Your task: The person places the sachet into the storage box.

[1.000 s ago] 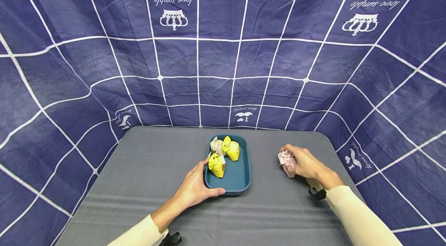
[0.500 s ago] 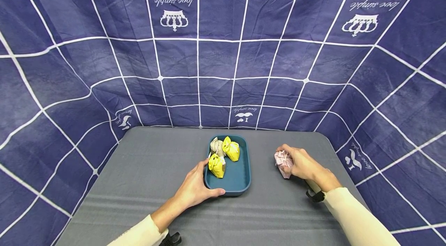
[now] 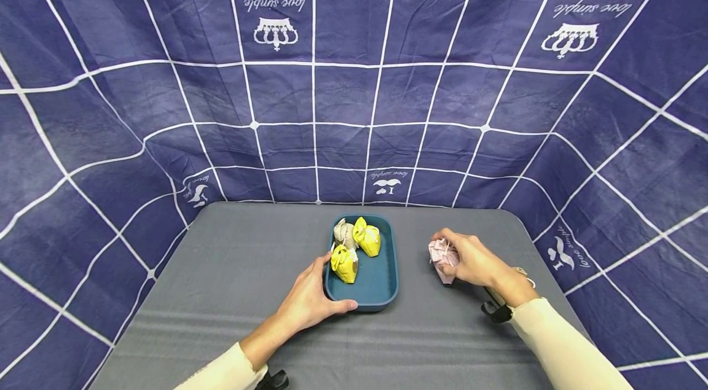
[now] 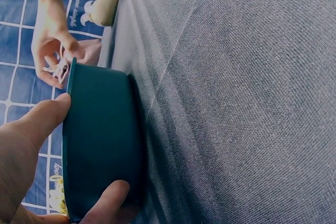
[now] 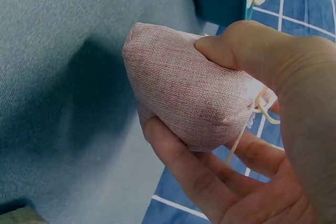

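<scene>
My right hand [image 3: 472, 258] holds a small pink drawstring pouch [image 3: 442, 260]. In the right wrist view the thumb lies on one side of the pink cloth and curled fingers support the other, with a loose string near the palm. A shadow falls on the grey cloth beside it. My left hand [image 3: 310, 298] clasps a teal tray [image 3: 377, 292] at its near left corner; the left wrist view shows the thumb at the rim and a finger [image 4: 113, 195] against the outer wall. Inside the tray are two yellow pouches [image 3: 344, 267] and one beige pouch [image 3: 344, 233].
Another beige pouch [image 4: 103, 11] sits on the table near my right wrist, mostly hidden by it in the head view. Grey cloth covers the table [image 3: 238, 255]. A blue curtain [image 3: 343, 95] with white grid lines stands around the back and sides.
My right hand has moved left toward the tray with the pink pouch, uncovering part of the beige pouch behind the wrist. The left hand and tray have stayed in place.
</scene>
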`<state>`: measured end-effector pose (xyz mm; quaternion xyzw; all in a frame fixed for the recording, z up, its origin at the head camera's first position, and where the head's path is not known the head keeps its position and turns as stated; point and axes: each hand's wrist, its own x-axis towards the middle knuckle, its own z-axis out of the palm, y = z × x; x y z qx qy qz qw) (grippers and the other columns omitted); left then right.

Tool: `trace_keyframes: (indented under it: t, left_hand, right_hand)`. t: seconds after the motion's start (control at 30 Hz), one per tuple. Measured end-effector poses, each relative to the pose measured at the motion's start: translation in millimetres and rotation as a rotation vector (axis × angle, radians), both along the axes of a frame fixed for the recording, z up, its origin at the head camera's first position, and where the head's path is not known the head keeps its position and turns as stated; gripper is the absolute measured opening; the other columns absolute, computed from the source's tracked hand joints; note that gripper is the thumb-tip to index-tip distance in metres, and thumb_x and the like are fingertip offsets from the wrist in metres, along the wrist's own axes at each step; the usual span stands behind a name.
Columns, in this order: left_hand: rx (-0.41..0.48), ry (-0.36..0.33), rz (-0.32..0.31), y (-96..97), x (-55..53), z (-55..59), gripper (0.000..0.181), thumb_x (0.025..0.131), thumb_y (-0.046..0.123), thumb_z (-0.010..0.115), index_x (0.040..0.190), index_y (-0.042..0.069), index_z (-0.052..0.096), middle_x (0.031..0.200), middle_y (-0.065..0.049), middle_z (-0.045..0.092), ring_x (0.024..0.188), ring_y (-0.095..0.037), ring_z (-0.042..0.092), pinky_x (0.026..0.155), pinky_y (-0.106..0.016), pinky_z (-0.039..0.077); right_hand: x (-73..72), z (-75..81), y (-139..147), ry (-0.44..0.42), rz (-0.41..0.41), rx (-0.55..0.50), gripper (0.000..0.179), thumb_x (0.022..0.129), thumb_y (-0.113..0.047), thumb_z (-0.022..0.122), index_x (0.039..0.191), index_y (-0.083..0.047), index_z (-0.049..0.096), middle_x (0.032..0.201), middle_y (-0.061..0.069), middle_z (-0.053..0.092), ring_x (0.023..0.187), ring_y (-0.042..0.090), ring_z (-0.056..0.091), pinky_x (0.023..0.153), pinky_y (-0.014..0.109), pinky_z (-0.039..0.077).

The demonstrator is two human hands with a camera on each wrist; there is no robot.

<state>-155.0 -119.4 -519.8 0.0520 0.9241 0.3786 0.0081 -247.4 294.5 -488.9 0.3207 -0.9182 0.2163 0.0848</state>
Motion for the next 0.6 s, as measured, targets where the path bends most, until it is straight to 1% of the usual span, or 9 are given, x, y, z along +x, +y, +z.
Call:
trace_keyframes:
  t: [0.13,0.27,0.6]
  left_hand:
    - [0.001,-0.001,0.000,-0.1,-0.2,0.6,0.130,0.070,0.057,0.110,0.174,0.007,0.048,0.168,-0.025,0.063,0.154,-0.048,0.063,0.123,-0.066,0.057]
    - [0.000,-0.004,0.000,-0.2,-0.7,1.7,0.131,0.070,0.056,0.110,0.174,0.007,0.048,0.168,-0.025,0.063,0.154,-0.048,0.063,0.123,-0.067,0.057]
    - [0.006,-0.008,-0.001,-0.9,-0.2,-0.6,0.130,0.071,0.057,0.110,0.174,0.007,0.048,0.169,-0.026,0.062,0.155,-0.048,0.062,0.123,-0.067,0.056]
  right_hand:
    - [1.4,2.3,-3.8,-0.002,0.005,-0.004,0.064,0.080,-0.005,0.101,0.136,-0.013,0.072,0.115,0.000,0.085,0.096,0.011,0.076,0.083,0.036,0.064]
    - [2.3,6.7,-8.3,0.000,0.005,-0.013,0.063,0.081,-0.006,0.102,0.135,-0.015,0.071,0.112,-0.002,0.084,0.094,0.011,0.075,0.080,0.034,0.064]
    - [4.5,16.1,-21.0,0.009,0.009,-0.020,0.065,0.079,-0.004,0.101,0.135,-0.013,0.069,0.110,0.000,0.084,0.093,0.012,0.076,0.080,0.034,0.065]
